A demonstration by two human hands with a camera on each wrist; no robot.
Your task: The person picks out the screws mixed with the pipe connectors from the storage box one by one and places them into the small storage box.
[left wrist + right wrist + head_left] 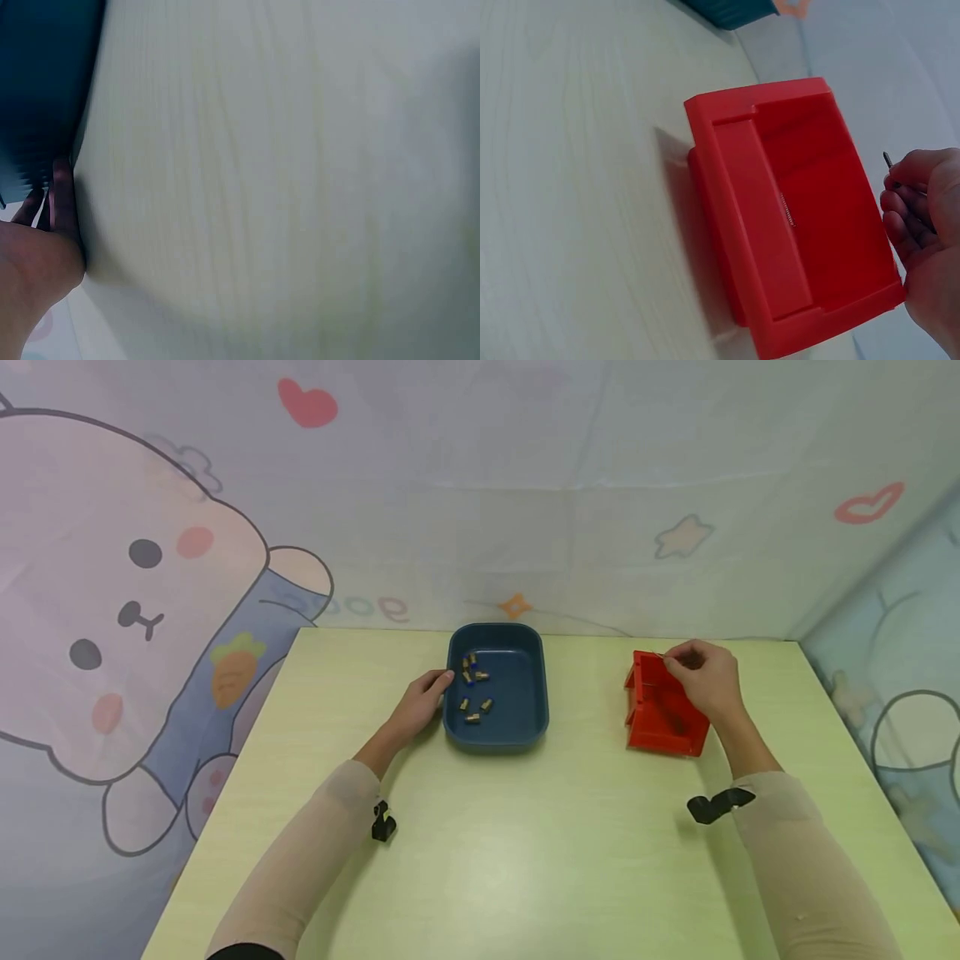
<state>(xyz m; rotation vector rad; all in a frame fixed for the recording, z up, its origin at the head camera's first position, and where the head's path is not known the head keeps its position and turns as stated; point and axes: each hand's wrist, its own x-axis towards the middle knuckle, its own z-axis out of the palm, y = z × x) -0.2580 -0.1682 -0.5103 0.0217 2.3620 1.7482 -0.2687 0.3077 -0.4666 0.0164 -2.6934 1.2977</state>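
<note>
A dark blue tray (510, 735) holds several small brass fittings (472, 718), some with blue parts. My left hand (420, 702) grips the tray's left side, thumb at the rim; in the left wrist view its fingers (64, 199) lie against the outer wall. Over the back right of a red plastic bin (667, 742), my right hand (708, 681) pinches a thin metal screw (887, 159) between thumb and fingertips; its tip sticks out past them. Inside the bin lies another threaded screw (787, 209), partly hidden behind the front lip.
Both containers stand on a pale yellow-green table (480, 852), the bin to the right of the tray with a gap between. Behind the table's back edge hangs a printed cloth (480, 527). Black wrist mounts (720, 806) stick out from both sleeves.
</note>
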